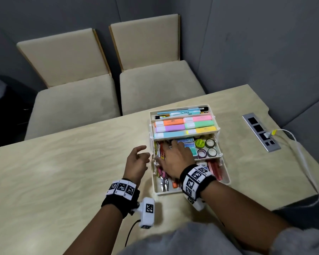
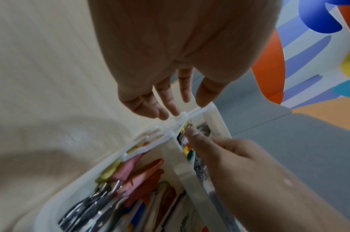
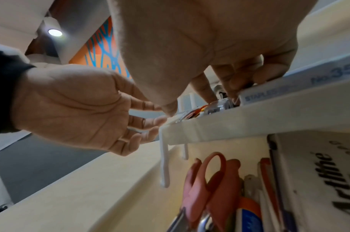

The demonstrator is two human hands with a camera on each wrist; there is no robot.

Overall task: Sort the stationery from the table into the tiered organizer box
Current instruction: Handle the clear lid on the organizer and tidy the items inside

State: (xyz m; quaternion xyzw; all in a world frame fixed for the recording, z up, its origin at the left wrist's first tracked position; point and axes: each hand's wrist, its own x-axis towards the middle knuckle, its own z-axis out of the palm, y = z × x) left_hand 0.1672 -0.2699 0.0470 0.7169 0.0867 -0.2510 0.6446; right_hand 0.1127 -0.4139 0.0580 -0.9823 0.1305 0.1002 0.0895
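Nearest the viewer, both forearms reach forward over the pale wooden table (image 1: 63, 162), each wrist wearing a black band with printed marker squares. The left hand (image 1: 136, 162) hovers just beside the left wall of the tiered organizer box (image 1: 218, 144); its fingers (image 2: 168, 100) are loosely spread, close to the white hinge arms, and grip nothing. The right hand (image 1: 175, 159) lies palm-down over the left part of the middle tier, fingers bent into the compartment of small coloured packets; whether they pinch anything cannot be told. Beneath this hand, the bottom tier holds pink-handled scissors (image 3: 213, 177) and flat packages. Beside the fingertips to the right sits a blue staples box (image 3: 296, 84), and further right on the same tier, four tape rolls (image 1: 206, 148). Beyond the hand, the upper tier carries pastel highlighters (image 1: 184, 126) in rows, and the rearmost tier holds pens (image 1: 182, 113). To the far right of the hands, a metal socket panel (image 1: 260, 133) is set in the table, with a white cable (image 1: 302, 155) plugged in. Two beige chairs (image 1: 155, 70) stand beyond the table.
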